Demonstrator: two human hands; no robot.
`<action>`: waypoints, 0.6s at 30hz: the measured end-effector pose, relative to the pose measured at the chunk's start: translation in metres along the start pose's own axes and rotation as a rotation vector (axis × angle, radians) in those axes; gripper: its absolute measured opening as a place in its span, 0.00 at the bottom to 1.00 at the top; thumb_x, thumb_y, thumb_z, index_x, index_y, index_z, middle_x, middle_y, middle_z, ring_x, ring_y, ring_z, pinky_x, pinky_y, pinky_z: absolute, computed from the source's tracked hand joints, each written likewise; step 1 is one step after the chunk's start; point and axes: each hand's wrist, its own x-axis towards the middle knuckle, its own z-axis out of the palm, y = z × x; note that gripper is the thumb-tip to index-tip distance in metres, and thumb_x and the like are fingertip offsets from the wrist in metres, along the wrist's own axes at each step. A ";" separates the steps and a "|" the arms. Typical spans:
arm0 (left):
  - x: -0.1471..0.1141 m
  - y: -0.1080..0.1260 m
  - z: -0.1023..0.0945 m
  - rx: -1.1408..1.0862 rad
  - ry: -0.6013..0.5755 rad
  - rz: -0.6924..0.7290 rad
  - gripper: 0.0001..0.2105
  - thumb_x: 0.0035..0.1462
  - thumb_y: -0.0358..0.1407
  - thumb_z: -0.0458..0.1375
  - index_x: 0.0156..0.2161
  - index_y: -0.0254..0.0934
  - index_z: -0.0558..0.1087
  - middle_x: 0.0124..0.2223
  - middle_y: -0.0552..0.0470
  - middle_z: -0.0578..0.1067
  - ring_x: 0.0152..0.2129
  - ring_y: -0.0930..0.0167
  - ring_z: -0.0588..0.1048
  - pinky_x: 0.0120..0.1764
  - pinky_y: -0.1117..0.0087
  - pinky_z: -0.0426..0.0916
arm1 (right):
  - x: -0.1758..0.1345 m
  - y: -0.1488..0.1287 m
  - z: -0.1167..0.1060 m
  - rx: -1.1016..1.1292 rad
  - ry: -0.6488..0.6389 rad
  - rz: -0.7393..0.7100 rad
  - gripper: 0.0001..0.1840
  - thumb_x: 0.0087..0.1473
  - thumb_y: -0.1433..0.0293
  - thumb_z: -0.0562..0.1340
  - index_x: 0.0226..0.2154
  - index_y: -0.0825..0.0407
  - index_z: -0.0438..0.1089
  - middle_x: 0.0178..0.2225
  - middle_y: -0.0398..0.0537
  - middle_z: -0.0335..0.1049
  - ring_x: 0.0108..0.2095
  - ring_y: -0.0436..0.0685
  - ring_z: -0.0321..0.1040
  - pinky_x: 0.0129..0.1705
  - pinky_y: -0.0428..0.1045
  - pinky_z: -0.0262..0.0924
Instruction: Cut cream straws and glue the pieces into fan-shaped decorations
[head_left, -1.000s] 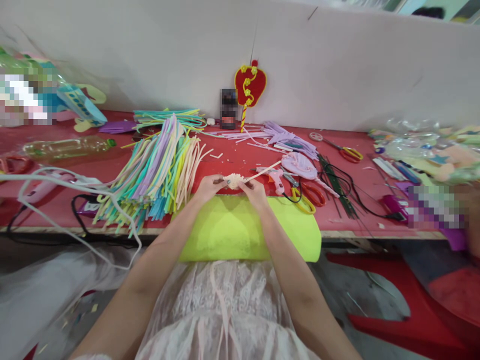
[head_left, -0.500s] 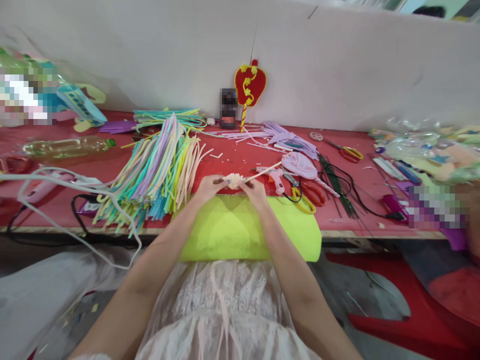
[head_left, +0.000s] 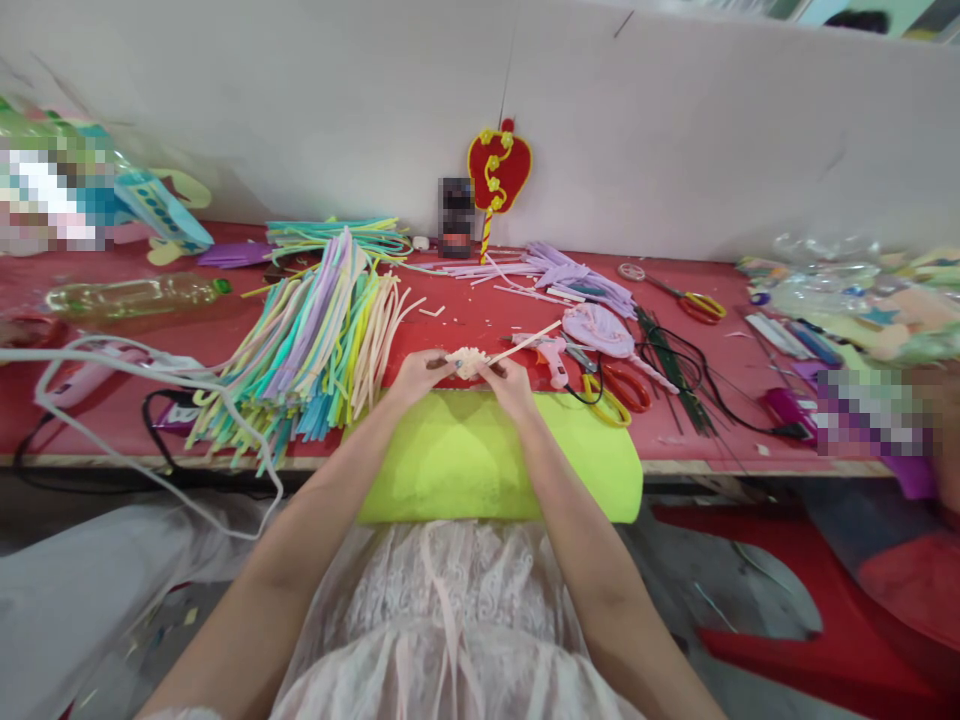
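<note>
1. Tabletop [head_left: 465,308] in red spans my whole view, a pale wall [head_left: 337,120] rising along its far side; grey floor and a red seat [head_left: 757,655] show below, at near right.
2. Lime-green sheet [head_left: 465,460] hangs over the near edge, beneath the forearms.
3. From where I sit, I see two hands at work: the left hand [head_left: 421,374] pinches the left side of a small cream piece [head_left: 471,362], and the right hand [head_left: 510,384] pinches its right side. That piece sits between them, just beyond the sheet's far edge.
4. I count one cream strip [head_left: 531,338] slanting from the right hand toward the far right, one lavender spiral [head_left: 598,330] on a twisted stem, one bottle [head_left: 139,295] at left and one fan-shaped ornament [head_left: 499,172] at the far side, bearing five yellow flowers.
5. One pink glue gun [head_left: 555,362] lies right of the hands, near a yellow handle [head_left: 611,408] and a red handle [head_left: 637,392]; I cannot tell whether these belong to one tool.
6. Textures: the cream piece looks knobbly, the bottle is clear plastic with a green cap, and the left-hand heap of pastel strips [head_left: 307,340] appears soft and fuzzy.
</note>
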 end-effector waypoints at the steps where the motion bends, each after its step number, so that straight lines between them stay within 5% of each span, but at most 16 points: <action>1: 0.000 0.000 0.000 0.002 0.001 0.001 0.17 0.49 0.47 0.59 0.35 0.33 0.75 0.34 0.48 0.78 0.31 0.69 0.75 0.38 0.68 0.68 | 0.000 0.000 0.000 -0.001 0.000 0.000 0.19 0.38 0.55 0.68 0.28 0.53 0.71 0.29 0.48 0.74 0.32 0.59 0.72 0.33 0.55 0.73; 18: -0.001 0.002 0.001 -0.008 0.020 -0.001 0.17 0.50 0.47 0.58 0.35 0.33 0.76 0.34 0.48 0.78 0.31 0.69 0.75 0.38 0.69 0.67 | 0.003 0.001 -0.004 0.076 0.026 0.026 0.23 0.37 0.55 0.68 0.32 0.54 0.72 0.30 0.47 0.74 0.34 0.60 0.73 0.35 0.54 0.72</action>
